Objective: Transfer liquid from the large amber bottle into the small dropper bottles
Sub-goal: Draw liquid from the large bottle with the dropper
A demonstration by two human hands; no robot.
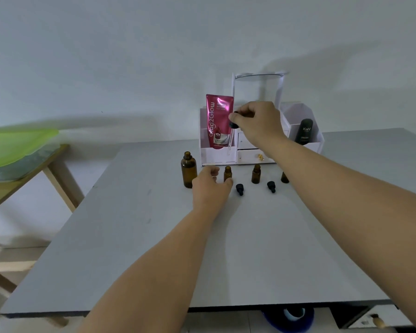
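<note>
Fig. Tabletop (pixel 154 248) w/ my two hands at work. Large amber bottle (pixel 189 169): glass, open neck, rigid, likely slick and breakable; stands touching my left hand's (pixel 210 188) outer side; best gripped round the body. Left hand, fingers curled, steadies a small dropper bottle (pixel 228 173) at its base. Right hand (pixel 257 122), above and beyond the left, pinches the dropper (pixel 232 131) by its rubber bulb; thin glass stem hangs down, fragile.
</note>
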